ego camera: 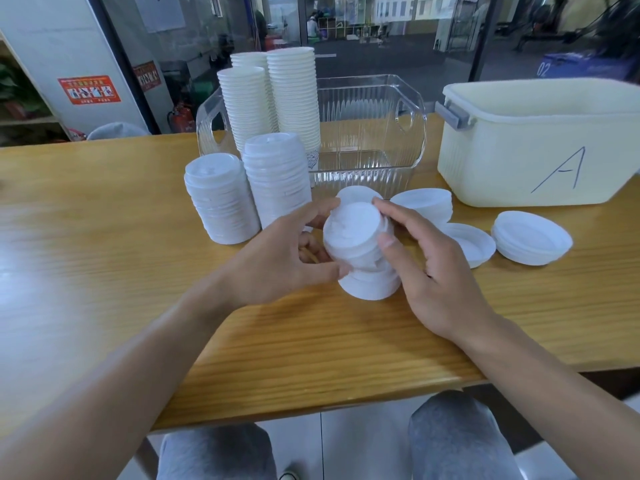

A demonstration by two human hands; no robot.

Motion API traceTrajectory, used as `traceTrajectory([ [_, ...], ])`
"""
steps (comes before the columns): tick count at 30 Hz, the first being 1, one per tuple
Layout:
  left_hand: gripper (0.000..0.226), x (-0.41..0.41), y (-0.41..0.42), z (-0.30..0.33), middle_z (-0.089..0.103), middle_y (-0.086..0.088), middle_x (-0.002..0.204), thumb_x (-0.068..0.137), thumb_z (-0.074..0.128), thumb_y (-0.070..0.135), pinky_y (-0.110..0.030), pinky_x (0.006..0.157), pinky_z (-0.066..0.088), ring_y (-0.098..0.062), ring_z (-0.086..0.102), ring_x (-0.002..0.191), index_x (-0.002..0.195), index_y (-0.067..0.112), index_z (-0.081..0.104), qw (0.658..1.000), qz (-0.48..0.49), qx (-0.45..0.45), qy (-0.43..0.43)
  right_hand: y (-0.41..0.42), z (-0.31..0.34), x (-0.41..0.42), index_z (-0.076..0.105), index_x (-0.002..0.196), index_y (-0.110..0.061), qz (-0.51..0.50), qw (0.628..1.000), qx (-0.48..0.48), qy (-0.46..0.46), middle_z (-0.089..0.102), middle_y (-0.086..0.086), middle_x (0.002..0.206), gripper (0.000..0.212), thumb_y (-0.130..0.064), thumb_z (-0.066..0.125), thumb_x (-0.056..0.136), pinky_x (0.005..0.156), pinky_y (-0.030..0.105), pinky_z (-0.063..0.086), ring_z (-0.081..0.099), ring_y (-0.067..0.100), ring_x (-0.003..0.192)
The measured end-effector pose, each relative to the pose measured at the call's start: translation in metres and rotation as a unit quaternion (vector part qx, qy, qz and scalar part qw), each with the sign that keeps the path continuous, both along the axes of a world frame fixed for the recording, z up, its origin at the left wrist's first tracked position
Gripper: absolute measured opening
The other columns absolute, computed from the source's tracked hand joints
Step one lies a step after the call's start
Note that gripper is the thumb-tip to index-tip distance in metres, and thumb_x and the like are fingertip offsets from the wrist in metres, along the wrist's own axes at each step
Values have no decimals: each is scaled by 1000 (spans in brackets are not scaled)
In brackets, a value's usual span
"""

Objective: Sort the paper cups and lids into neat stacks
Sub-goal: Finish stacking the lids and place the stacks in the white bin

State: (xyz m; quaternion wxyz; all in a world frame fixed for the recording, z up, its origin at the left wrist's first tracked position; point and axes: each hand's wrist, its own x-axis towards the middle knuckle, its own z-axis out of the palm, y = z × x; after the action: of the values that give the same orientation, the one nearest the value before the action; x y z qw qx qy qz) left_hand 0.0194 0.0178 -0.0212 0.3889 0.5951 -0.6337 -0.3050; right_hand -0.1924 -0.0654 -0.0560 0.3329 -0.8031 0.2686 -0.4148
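From the head view, your left hand (277,258) and right hand (426,268) curl round a short, crooked stack of lids (360,247) from either side, fingers and thumbs pinching its thin white plastic rims; its foot rests on the desk (104,271), a glossy board of yellow wood grain. The lids are round, shallow and smooth.

Two finished lid stacks stand just left of your hands: a shorter one (221,199) and a taller one (277,181), both ribbed down the sides by their layered rims. Behind them three tall columns of white paper cups (294,98) rise from the left end of a clear, fluted plastic bin (374,133) with cut-out handles.

Loose lids lie to the right in three low heaps: one (426,202) touching your right fingers, one (474,244) beside your knuckles, one (531,242) farthest out. Another lid (356,194) peeks out behind the held stack.

A pale cream plastic tub (536,147) with a grey latch, marked with a handwritten "A", sits at the right.
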Motion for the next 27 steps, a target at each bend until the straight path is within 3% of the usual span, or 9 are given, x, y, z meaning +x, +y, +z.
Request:
traceTrajectory([
  [3, 91, -3, 0, 0, 58, 14, 107, 73, 91, 30, -23, 73, 54, -8, 59, 76, 151, 37, 45, 1000, 3, -9, -12, -3, -2, 0, 56, 146, -24, 30, 999, 33, 4, 62, -18, 138, 42, -35, 46, 107, 105, 11, 39, 52, -5, 131],
  [6, 69, -7, 0, 1, 63, 18, 104, 72, 92, 36, -16, 74, 50, 1, 56, 81, 129, 51, 56, 998, -9, -31, -52, -5, -2, -1, 58, 144, -23, 64, 994, 83, -10, 66, -19, 133, 42, -33, 45, 105, 104, 15, 43, 56, -2, 129],
  [11, 76, 1, -2, -7, 62, 23, 118, 59, 91, 55, -15, 83, 51, 2, 60, 110, 125, 38, 58, 996, 75, -35, -45, -5, -3, -10, 68, 127, -26, -10, 997, 62, -38, 71, -19, 119, 34, -19, 68, 94, 101, 22, 49, 62, 1, 118],
  [15, 80, 1, -2, -5, 65, 21, 115, 58, 83, 69, -14, 80, 49, 2, 61, 106, 128, 37, 58, 989, 129, -52, -40, -3, -2, -14, 58, 135, -31, -20, 998, 42, 45, 65, -20, 127, 62, -34, 69, 74, 102, 22, 48, 57, -1, 124],
  [19, 71, -13, -4, 1, 59, 18, 117, 61, 81, 73, -13, 77, 42, 4, 58, 104, 118, 37, 59, 982, 157, -39, -101, 1, 1, -11, 45, 146, -35, -11, 990, 9, 141, 54, -23, 139, 80, -38, 78, 74, 107, 31, 46, 51, 0, 129],
  [23, 74, -35, -10, -2, 55, 19, 114, 62, 81, 75, -21, 80, 48, 5, 57, 100, 118, 34, 55, 971, 178, -12, -159, 1, 1, -9, 39, 149, -37, 1, 989, 10, 148, 52, -24, 140, 85, -39, 84, 77, 108, 26, 44, 49, -2, 130],
  [25, 80, -43, -13, -5, 55, 19, 115, 61, 77, 81, -31, 87, 52, 0, 58, 103, 122, 35, 54, 961, 187, -13, -202, 1, 0, -9, 35, 154, -35, -2, 989, 15, 147, 49, -24, 144, 93, -41, 86, 76, 111, 21, 40, 45, -4, 133],
  [27, 85, -47, -15, -8, 53, 18, 118, 63, 75, 83, -32, 89, 49, -3, 56, 109, 130, 36, 52, 955, 181, 5, -234, 1, 0, -8, 31, 157, -33, -5, 989, 20, 148, 46, -23, 148, 100, -44, 88, 75, 112, 19, 36, 42, -6, 136],
])
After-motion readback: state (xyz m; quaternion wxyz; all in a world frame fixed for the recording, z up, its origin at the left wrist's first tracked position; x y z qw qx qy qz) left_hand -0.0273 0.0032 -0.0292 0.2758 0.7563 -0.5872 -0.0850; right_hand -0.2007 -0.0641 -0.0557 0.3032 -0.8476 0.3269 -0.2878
